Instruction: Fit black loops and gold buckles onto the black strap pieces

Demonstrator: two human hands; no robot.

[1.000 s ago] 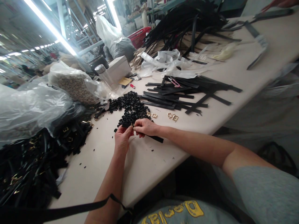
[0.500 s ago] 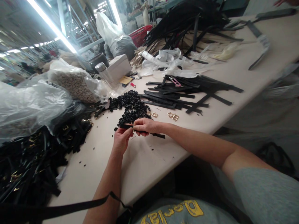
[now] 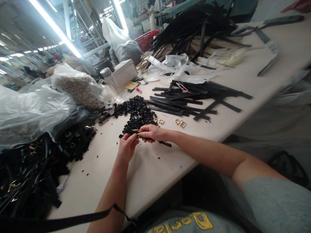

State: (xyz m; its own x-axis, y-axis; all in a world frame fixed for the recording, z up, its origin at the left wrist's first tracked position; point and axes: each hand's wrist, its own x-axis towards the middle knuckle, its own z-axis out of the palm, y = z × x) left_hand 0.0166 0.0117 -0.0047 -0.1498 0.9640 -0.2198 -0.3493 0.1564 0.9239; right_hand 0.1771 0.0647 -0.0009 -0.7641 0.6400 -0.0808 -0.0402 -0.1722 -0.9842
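My left hand (image 3: 128, 144) is closed on one end of a black strap (image 3: 166, 144), pinching it between thumb and fingers. Close beside it, my right hand (image 3: 149, 132) grips the same strap, whose other end sticks out below the palm to the right. A small gold-coloured buckle (image 3: 138, 133) shows between the fingertips, partly hidden by them. Just beyond the hands lies a heap of small black loops (image 3: 138, 111). Several loose gold buckles (image 3: 180, 123) rest on the table to the right of the heap.
Flat black straps (image 3: 184, 100) lie piled past the loops, with pink-handled snips (image 3: 182, 86) on top. Buckled straps (image 3: 36, 165) are heaped at left beside plastic bags (image 3: 77, 85). A white box (image 3: 125, 72) stands behind. Another person's hand (image 3: 297, 5) shows at upper right.
The view has shifted slightly, so the table sits a little lower. Both hands stay together on the strap in nearly the same pose.
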